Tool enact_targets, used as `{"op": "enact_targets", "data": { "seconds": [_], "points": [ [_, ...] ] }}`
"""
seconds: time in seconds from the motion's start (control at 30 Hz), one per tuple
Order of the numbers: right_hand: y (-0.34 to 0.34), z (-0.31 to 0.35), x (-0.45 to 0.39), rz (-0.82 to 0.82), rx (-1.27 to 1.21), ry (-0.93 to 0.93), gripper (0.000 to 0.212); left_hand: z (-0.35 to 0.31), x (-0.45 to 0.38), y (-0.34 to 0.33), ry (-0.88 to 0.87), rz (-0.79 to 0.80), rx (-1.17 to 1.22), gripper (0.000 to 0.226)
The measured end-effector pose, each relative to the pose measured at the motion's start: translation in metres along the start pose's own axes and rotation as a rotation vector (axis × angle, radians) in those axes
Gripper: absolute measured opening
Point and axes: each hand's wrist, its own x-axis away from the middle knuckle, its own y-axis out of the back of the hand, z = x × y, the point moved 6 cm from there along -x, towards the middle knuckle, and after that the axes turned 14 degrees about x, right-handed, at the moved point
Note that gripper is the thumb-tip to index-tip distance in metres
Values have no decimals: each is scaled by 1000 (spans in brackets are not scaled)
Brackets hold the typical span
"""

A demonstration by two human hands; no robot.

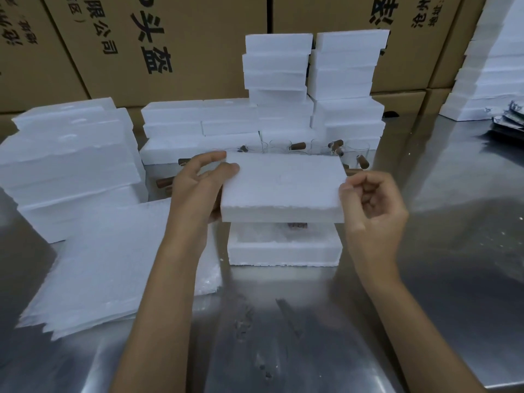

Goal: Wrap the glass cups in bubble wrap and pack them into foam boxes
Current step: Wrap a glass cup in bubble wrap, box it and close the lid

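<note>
While held above the foam box (283,252), foam lid (283,188) between left hand (198,182) and right hand (371,199).

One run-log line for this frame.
stage: lidding | left hand: grips white foam lid | right hand: pinches lid's edge | lid: above open white foam box, not seated

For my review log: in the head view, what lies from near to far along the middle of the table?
Bare steel table → open foam box → foam lid held above it by left hand and right hand → glass cups → foam box stacks → cardboard cartons.
</note>
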Motion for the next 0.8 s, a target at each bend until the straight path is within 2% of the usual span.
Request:
{"op": "enact_targets", "data": {
  "seconds": [0.1, 0.27, 0.4, 0.63, 0.77, 0.8],
  "points": [
    [-3, -5, 0, 37, 9, -53, 7, 9, -2, 2, 74, 8, -83, 22],
    [-17, -29, -2, 182, 73, -223, 12, 23, -8, 7, 131, 3, -317, 29],
    [-17, -39, -2, 226, 62, -323, 10, 32, -9, 5, 139, 104, -441, 19],
    [-16, -52, -3, 354, 41, -502, 18, 42, -6, 1, 246, 224, -330, 4],
    [-16, -52, 1, 321, -12, -537, 8, 41, -3, -1, 249, 265, -294, 6],
    [-17, -53, 1, 323, -13, -550, 18, 41, -3, -1, 245, 268, -281, 7]
  ]
}}
